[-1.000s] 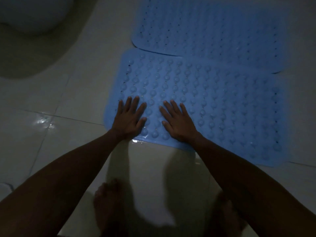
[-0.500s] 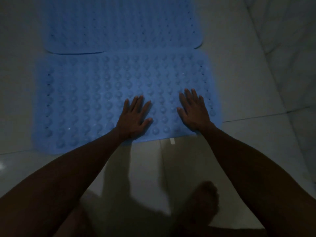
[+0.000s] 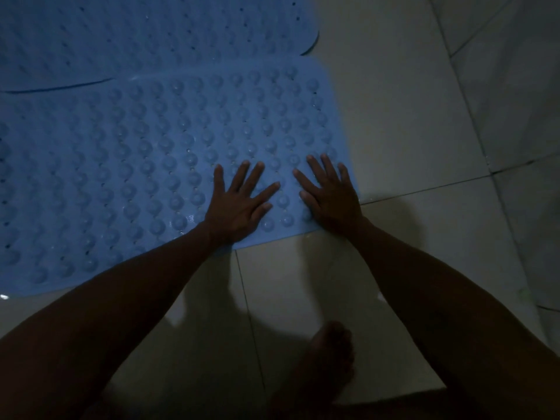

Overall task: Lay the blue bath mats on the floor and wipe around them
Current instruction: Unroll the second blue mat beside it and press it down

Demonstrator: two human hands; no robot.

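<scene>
My left hand (image 3: 235,207) lies flat on the near blue bath mat (image 3: 136,177), palm down, grip spread wide with all fingers (image 3: 253,177) fanned apart and nothing held; the heel of the hand sits right at the mat's near edge. My right hand (image 3: 331,197) is flat beside it, also palm down and wide open, pressing the mat's lower right corner, with its outer fingers reaching the mat's right edge. The two hands are near each other but apart, with a strip of the mat's raised bumps showing between them.

The near mat fills the left and centre of the frame, lying flat on the pale floor tiles (image 3: 394,131). Its surface is covered in rows of rounded bumps with small holes among them. A second blue bath mat (image 3: 151,34) lies along the upper left of the frame, just beyond the first; their long edges meet or slightly overlap, and I cannot tell which lies on top. Its rounded right corner curls a little near the top centre.

Both my bare forearms run in from the lower corners. My bare foot (image 3: 328,356) stands on the tiles at the lower centre, in shadow, well apart from the mat. The light is dim.
</scene>
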